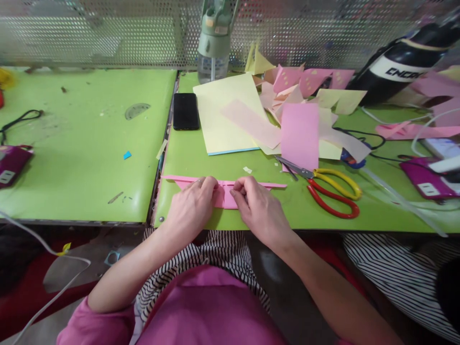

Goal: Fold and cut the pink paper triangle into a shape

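A folded pink paper piece (224, 191) with a long thin top edge lies near the front edge of the green table (287, 211). My left hand (192, 206) rests on its left half, fingers curled and pressing the fold. My right hand (260, 208) sits on its right half, with thumb and fingers pinching the paper at the centre. Both hands nearly meet at the middle of the piece.
Red and yellow scissors (332, 189) lie right of my hands. Behind are a yellow sheet (223, 115), a pink sheet (300, 134), a heap of paper scraps (305, 81), a black phone (186, 111) and a green bottle (213, 43). A purple device (427, 179) with cables sits at right.
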A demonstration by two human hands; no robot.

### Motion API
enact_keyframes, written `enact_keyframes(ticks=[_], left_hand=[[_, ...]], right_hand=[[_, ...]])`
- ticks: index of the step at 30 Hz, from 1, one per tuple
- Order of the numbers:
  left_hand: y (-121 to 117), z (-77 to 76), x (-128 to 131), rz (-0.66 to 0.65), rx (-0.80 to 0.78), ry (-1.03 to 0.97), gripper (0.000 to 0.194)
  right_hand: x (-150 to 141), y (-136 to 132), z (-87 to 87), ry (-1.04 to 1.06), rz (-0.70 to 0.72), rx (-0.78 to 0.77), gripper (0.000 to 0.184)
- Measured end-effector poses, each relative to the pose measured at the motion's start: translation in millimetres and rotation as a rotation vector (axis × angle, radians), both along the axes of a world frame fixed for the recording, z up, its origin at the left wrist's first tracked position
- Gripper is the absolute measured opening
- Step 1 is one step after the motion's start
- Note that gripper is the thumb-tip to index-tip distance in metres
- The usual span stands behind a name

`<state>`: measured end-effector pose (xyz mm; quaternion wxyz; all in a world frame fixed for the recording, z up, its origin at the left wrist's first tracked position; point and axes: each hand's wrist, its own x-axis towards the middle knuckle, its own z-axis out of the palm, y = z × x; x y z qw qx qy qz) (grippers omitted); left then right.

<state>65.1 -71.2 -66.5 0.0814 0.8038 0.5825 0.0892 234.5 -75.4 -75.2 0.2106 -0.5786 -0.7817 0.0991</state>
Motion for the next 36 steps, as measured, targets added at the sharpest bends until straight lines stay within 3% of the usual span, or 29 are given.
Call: enact_keyframes(ticks=[9,21,28,36], left_hand=[[0.0,0.9,-1.6,-0.021,-0.027,-0.01,0.022],[1.6,-0.1,2.0,-0.023,-0.012,0.009,0.021],[2.7,5.7,7.7,0.023,-0.024,0.055,0.018],[-2.2,3.3,1.5,-0.019,0.022,0.009,0.016]], right_hand=[[-1.6,3.4,1.4,-0.075,0.02,-0.07,0.018],[-7.3,4.8,-0.5,-0.193,-0.053,-0.013,0.019],[-6.7,6.1,-1.4,-0.166,-0.062,0.005,0.017],[-3.5,6.5,-2.6,-0.123,-0.058,-0.01,0.017]])
